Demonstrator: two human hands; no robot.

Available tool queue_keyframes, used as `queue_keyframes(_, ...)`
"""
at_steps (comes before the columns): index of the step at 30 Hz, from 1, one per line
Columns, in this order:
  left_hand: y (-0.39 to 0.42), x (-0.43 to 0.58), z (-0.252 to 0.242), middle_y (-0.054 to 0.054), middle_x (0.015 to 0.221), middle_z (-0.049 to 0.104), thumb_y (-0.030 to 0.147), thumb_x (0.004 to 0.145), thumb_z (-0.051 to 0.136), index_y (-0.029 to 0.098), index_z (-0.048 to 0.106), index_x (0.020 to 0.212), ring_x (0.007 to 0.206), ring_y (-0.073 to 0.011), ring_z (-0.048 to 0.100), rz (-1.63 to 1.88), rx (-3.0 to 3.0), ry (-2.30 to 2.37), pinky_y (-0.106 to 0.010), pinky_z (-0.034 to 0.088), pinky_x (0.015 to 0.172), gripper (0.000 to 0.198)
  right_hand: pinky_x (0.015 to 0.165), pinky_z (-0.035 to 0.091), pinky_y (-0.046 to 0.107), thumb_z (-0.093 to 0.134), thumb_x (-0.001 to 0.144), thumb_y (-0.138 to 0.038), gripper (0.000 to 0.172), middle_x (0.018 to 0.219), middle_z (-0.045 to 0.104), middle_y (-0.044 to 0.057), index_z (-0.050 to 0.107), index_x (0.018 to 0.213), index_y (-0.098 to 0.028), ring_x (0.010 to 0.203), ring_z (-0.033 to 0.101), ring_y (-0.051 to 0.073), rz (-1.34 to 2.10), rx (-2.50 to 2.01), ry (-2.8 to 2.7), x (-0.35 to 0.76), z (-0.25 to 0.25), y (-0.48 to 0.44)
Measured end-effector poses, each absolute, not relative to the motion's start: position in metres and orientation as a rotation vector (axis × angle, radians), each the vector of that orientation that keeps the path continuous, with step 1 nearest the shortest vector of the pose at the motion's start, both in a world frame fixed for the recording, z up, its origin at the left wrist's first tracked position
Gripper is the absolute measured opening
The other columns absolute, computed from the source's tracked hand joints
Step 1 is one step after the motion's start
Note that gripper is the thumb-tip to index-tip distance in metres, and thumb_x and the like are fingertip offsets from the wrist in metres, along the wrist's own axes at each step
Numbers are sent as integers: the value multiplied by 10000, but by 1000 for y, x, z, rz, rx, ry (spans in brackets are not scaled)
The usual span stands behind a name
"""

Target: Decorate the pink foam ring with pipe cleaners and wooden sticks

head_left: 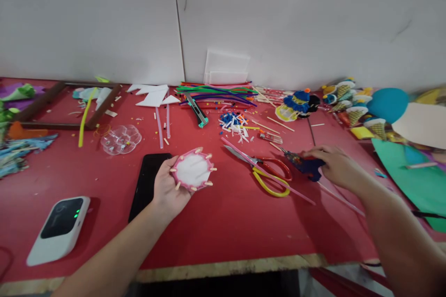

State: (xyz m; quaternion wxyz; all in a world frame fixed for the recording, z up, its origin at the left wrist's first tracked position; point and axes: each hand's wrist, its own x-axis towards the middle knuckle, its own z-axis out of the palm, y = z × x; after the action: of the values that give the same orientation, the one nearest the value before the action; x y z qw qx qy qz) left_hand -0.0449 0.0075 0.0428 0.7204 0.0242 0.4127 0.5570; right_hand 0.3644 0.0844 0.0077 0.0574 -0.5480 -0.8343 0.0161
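Observation:
My left hand holds a round white foam disc with a pink rim and small wooden sticks poking out around its edge, just above the red table. My right hand is closed over a dark blue glue gun that lies on the table, nozzle pointing left. Scissors with red and yellow handles lie between the two hands, on top of a pink straw.
A black phone lies beside my left hand; a white device with green lights sits front left. Coloured straws, a utility knife, cut bits, a clear plastic tray, a wooden frame and paper crafts crowd the back.

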Motion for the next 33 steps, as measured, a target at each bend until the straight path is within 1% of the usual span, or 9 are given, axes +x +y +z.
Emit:
queue_keyframes(5,4,-44,40,-176,1186,688,279,899,420,172,525,1368,865,-309,727,1244,189,888,-445,609,616,492,873,489,466,402,603,-26,485,996,730,111,731,907,-210,977,666,281,-126,-1544,-2467,365,3,89)
queue_keyframes(8,3,-42,37,-142,1260,656,356,960,402,256,517,1371,883,-289,729,1249,246,931,-423,614,612,438,844,474,491,422,715,-84,357,934,723,129,696,914,-198,876,664,291,-276,-1558,-2292,338,19,75)
queue_keyframes(11,3,-42,36,-150,1324,617,436,983,327,256,500,1389,931,-292,718,1236,243,922,-449,615,646,477,687,500,332,513,825,-210,197,875,718,67,645,971,-200,752,667,212,7,-1501,-2277,291,33,55)
queue_keyframes(13,2,-43,37,-151,1336,610,414,977,331,240,481,1411,953,-296,710,1244,224,892,-483,608,708,491,624,464,293,515,866,-250,121,780,693,36,627,849,-209,685,643,185,139,-1485,-2433,262,34,45)
queue_keyframes(18,0,-46,40,-132,1317,634,254,881,421,269,376,1479,1027,-303,690,1278,230,742,-505,588,787,600,641,442,295,539,855,-203,90,787,664,53,585,779,-191,718,631,196,117,-1519,-2636,234,12,40)
queue_keyframes(24,-1,-43,41,-87,1337,627,282,930,459,352,420,1436,948,-264,724,1237,279,769,-358,620,624,512,559,450,267,523,873,-224,114,683,667,13,600,789,-212,619,637,168,377,-1482,-2331,240,19,43)
queue_keyframes(28,0,-44,37,-164,1196,695,423,963,413,274,444,1423,880,-293,739,1180,287,706,-281,573,471,485,449,471,226,613,862,-271,95,693,666,-19,628,948,-232,481,608,115,611,-1298,-1722,228,46,37)
queue_keyframes(30,0,-46,33,-188,1147,709,471,961,397,243,428,1431,851,-304,742,1134,277,676,-303,577,465,524,505,547,248,601,878,-226,60,741,692,-11,654,903,-239,537,661,126,687,-1093,-1465,219,57,32)
queue_keyframes(33,-1,-48,28,-195,1101,724,475,947,429,220,400,1447,858,-307,743,1102,261,608,-334,603,515,562,659,631,333,544,882,-156,194,893,755,24,705,907,-262,819,744,204,791,-849,-1365,205,63,28)
